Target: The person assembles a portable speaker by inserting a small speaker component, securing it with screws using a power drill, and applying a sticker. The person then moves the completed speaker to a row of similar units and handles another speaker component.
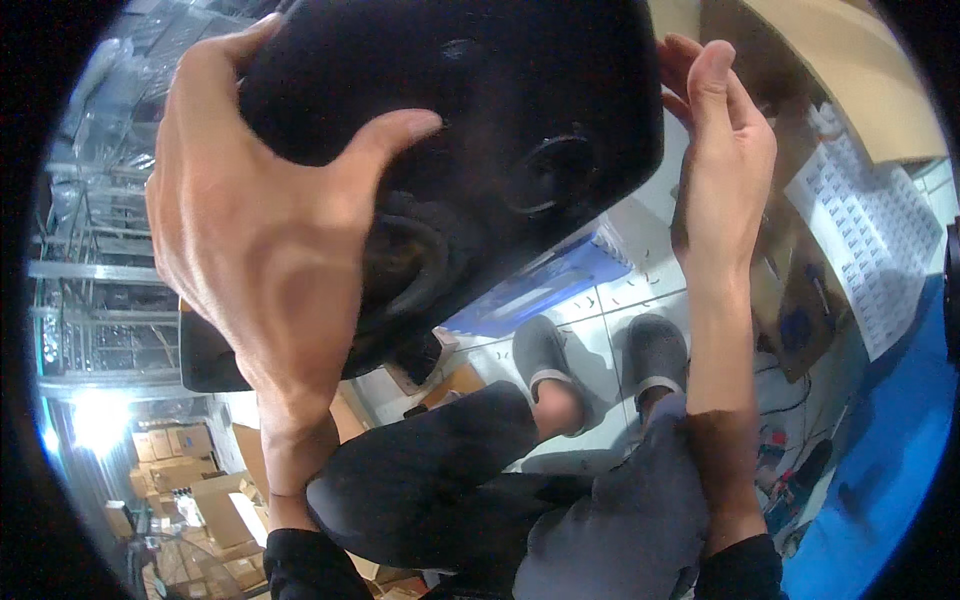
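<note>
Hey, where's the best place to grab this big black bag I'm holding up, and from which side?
Probably by its two opposite side edges, one hand from each side. The black bag is broad and rounded; the left hand already wraps its left edge, while the right hand lies flat against its right edge.

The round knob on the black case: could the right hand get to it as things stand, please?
Probably yes: the right hand rests open on the black case's edge, and nothing covers the round knob beside it.
</note>
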Available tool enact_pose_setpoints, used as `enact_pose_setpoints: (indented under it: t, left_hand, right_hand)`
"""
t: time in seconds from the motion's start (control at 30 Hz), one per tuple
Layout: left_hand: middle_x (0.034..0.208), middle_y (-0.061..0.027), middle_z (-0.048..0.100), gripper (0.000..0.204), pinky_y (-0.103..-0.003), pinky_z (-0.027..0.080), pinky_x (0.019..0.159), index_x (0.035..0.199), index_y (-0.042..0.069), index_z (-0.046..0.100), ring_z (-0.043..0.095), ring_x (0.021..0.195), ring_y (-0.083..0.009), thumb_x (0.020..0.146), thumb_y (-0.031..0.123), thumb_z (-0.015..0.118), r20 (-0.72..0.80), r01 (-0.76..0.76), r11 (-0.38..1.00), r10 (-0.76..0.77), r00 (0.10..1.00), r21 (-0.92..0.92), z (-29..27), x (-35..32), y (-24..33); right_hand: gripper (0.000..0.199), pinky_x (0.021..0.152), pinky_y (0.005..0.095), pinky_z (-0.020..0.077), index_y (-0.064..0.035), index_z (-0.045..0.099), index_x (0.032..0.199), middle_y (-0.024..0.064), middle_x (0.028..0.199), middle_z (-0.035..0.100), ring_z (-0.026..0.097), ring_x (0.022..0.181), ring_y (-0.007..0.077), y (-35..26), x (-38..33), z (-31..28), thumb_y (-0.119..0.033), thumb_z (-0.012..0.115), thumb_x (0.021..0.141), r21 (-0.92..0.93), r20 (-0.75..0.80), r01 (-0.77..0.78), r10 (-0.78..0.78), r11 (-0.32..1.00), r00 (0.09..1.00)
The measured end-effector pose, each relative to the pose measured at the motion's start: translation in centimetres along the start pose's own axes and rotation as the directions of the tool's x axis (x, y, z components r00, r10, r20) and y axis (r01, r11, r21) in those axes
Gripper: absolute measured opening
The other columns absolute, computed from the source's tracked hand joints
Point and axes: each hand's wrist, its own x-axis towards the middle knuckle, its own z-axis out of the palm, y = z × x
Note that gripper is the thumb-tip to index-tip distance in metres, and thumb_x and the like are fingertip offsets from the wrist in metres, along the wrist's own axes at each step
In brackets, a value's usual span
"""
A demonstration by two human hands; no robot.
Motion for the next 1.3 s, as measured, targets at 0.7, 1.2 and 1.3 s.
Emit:
enact_pose_setpoints:
  t: [0.7, 1.2, 1.3]
  left_hand:
    - [0.104, -0.0136, 0.073, 0.070, -0.037, 0.052, 0.090, 0.115, 0.004, 0.063, 0.069, 0.095, -0.0261, 0.059, 0.030, 0.095, 0.003, 0.045, 0.996, -0.045, 0.999, 0.078, 1.0, 0.5, -0.5]
    - [0.102, -0.0152, 0.072, 0.069, -0.036, 0.053, 0.087, 0.114, 0.003, 0.063, 0.069, 0.092, -0.0266, 0.058, 0.029, 0.095, 0.034, 0.051, 0.999, -0.051, 0.998, 0.001, 0.9, 0.7, -0.4]
    - [0.102, -0.0140, 0.071, 0.066, -0.038, 0.053, 0.086, 0.113, 0.005, 0.064, 0.069, 0.093, -0.0296, 0.058, 0.028, 0.094, -0.030, -0.080, 0.997, 0.080, 0.996, 0.002, 0.8, 0.8, -1.0]
  right_hand:
    - [0.088, 0.089, 0.0451, 0.0464, 0.0059, 0.051, 0.120, 0.0223, 0.106, 0.059, 0.060, 0.099, 0.0367, 1.4, -1.1, 4.4, -0.044, 0.094, 0.062, -0.374, -0.026, 0.391, -0.431, 0.841, 0.902]
    - [0.081, 0.092, 0.0389, 0.0483, 0.0067, 0.053, 0.119, 0.0204, 0.109, 0.062, 0.062, 0.102, 0.0306, 0.8, -1.5, 4.5, -0.034, 0.095, 0.064, -0.308, -0.049, 0.282, -0.311, 0.909, 0.949]
    - [0.075, 0.086, 0.0311, 0.0518, 0.0073, 0.053, 0.114, 0.0141, 0.103, 0.065, 0.064, 0.092, 0.0212, 0.4, -1.5, 4.7, -0.028, 0.096, 0.064, -0.224, -0.011, 0.323, -0.333, 0.920, 0.943]
